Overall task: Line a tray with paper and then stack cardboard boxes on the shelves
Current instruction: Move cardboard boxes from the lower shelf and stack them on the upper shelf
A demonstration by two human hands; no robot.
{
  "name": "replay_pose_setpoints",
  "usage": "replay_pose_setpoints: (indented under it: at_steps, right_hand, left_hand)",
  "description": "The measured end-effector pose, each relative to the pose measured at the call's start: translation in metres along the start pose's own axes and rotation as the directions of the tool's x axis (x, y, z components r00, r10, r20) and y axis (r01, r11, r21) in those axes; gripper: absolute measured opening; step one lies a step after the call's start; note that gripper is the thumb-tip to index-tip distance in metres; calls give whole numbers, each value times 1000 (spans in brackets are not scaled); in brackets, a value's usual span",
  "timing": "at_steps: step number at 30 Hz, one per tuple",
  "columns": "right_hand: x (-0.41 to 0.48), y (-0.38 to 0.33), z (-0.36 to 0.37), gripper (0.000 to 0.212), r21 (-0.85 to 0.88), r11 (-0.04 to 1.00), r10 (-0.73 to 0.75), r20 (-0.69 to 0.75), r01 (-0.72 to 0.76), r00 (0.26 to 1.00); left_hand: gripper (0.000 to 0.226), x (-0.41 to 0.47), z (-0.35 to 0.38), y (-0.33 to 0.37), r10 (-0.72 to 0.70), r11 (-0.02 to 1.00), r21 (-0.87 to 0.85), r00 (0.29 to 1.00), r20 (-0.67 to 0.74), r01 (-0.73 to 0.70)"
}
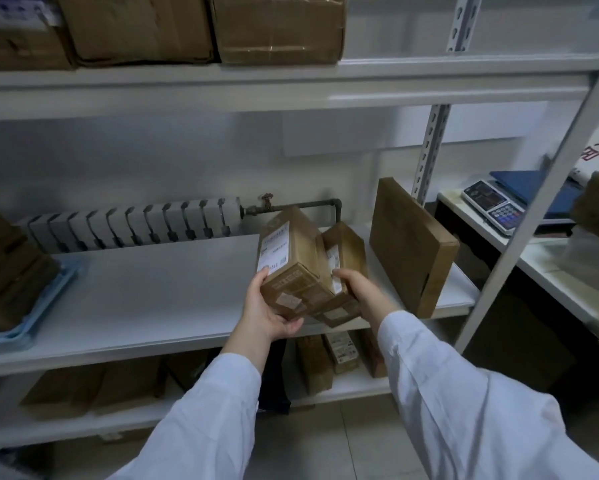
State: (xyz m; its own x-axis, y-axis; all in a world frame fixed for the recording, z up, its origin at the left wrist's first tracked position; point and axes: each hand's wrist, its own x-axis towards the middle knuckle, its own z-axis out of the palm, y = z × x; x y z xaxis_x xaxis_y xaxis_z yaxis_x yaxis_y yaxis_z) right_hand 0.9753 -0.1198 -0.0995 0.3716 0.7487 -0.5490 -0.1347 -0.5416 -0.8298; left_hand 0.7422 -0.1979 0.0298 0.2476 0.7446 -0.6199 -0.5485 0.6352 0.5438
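My left hand (268,308) grips the near end of a brown cardboard box (291,261) with a white shipping label, tilted above the middle white shelf (159,292). Beside it my right hand (357,289) holds a second, smaller cardboard box (345,251) that leans against the first. Both boxes hang over the shelf's front right part. A flat brown box (409,244) stands on edge at the shelf's right end, just right of my hands. At the far left a blue tray (38,310) carries stacked brown boxes (4,265).
Large cardboard boxes (201,26) fill the top shelf. Several more boxes (322,362) stand on the lower shelf. A radiator (132,223) runs behind the middle shelf. A slanted shelf post (533,209) rises at the right, with a scale (499,206) on a side table beyond.
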Motion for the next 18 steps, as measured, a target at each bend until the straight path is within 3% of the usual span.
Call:
replay_pose_setpoints:
  at_steps: [3,5,8,10,13,18]
  right_hand:
    - [-47,-18,8,117,-6,997,-72,-24,72,997]
    - [-113,-41,11,130,-40,993,-116,-51,115,992]
    - [-176,-68,13,128,-169,975,-163,-85,147,983]
    - [-197,-82,13,126,-255,951,-203,-95,173,975]
    - [-212,-97,17,118,-340,904,-281,-16,259,959]
    - [-234,-120,32,109,-375,816,-370,243,439,897]
  left_hand:
    - [48,-14,-7,8,31,999,26,997,74,-33]
    - [48,-24,-14,13,42,997,53,990,132,-49]
    - [45,-38,-31,22,78,990,95,966,246,-104]
    - [62,-46,-46,27,106,986,86,930,352,-145]
    - [90,-53,-67,29,139,982,45,855,500,-186]
    - [88,-73,-88,29,154,956,111,783,603,-273]
